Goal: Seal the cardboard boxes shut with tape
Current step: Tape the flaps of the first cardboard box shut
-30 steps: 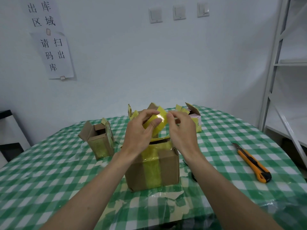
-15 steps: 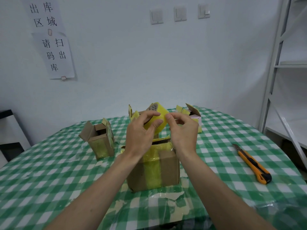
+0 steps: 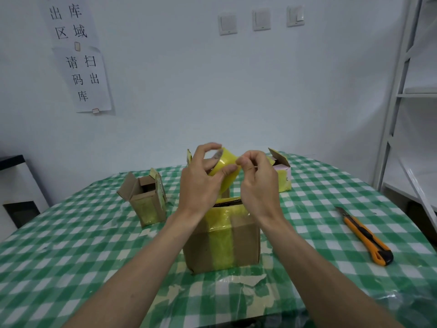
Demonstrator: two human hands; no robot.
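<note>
My left hand [image 3: 201, 183] grips a roll of yellow tape [image 3: 224, 166] held in the air above the nearest cardboard box [image 3: 243, 240]. My right hand [image 3: 257, 183] pinches at the roll's surface with thumb and forefinger, right beside the left thumb. The near box has a yellow tape strip running down its front, and its top seam gapes slightly. A second box [image 3: 146, 202] stands open at the left. A third box [image 3: 281, 171] with raised flaps sits behind my right hand. Another box behind my hands is mostly hidden.
An orange utility knife [image 3: 366, 235] lies on the green checked tablecloth [image 3: 71, 245] at the right. Scraps of clear tape litter the cloth in front of the near box. White metal shelving [image 3: 402, 95] stands at the far right, and a wall lies behind the table.
Both hands have raised the tape roll a little and tilted it. My right fingers shifted from gripping the roll's side to pinching at its surface.
</note>
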